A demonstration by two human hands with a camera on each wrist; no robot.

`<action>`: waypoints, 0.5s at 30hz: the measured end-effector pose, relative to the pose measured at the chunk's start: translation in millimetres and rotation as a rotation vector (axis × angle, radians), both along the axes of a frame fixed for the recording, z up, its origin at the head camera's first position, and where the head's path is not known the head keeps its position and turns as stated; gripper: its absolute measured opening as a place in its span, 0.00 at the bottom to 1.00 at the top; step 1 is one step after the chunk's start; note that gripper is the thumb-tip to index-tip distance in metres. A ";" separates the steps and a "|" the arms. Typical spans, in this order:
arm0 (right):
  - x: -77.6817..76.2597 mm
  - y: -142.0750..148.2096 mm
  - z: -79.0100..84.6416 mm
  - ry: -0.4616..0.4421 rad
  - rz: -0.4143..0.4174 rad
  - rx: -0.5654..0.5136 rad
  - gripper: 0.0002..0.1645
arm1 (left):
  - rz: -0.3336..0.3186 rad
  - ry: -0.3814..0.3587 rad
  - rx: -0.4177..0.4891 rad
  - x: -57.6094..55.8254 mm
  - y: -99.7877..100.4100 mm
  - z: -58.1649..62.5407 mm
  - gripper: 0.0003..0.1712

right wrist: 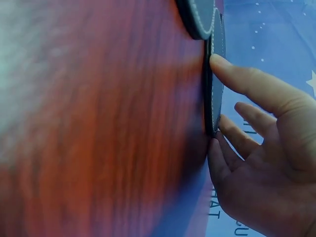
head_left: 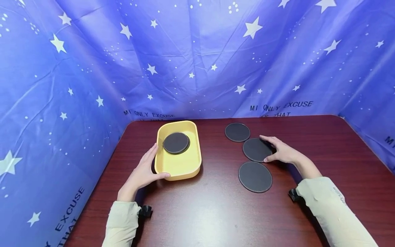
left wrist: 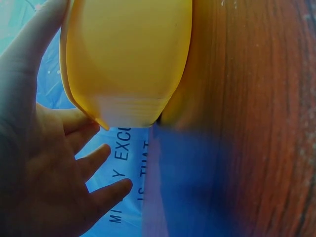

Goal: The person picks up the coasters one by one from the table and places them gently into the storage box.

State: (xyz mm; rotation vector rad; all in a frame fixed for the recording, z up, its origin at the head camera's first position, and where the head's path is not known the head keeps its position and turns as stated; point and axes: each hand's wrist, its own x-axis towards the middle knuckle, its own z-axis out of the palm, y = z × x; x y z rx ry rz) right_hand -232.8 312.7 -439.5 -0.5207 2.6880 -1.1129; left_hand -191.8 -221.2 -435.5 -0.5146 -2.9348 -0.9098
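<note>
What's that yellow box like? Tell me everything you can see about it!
The yellow box is a rectangle with rounded corners, raised walls, a flat bottom and an open top with no lid on. It looks smooth, perhaps plastic. It stands upright on the left part of the reddish-brown table, its longer sides running away from the person. Inside, toward the far end, lies a small stack of dark discs. The left hand touches it around the near left corner.

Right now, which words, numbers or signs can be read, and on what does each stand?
"MI ONLY EXCUSE": curtain, back, twice.
"IS THAT": curtain, beneath it, partly hidden.
"EXCUSE" and "THAT": curtain, left side.
"MI": curtain, right edge, cut off.
Right sleeve: small lettering, too blurred to read.
</note>
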 end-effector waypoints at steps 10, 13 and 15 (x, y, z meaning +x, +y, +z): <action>0.6 -3.9 5.1 0.085 -0.061 0.065 0.68 | -0.003 -0.009 0.024 -1.0 1.4 1.9 0.70; 0.1 -3.3 5.2 0.078 -0.080 0.079 0.67 | 0.000 -0.010 0.027 0.1 0.4 1.8 0.70; -0.1 -2.1 4.9 0.072 -0.095 0.077 0.66 | -0.002 -0.005 0.026 0.8 -0.4 1.9 0.69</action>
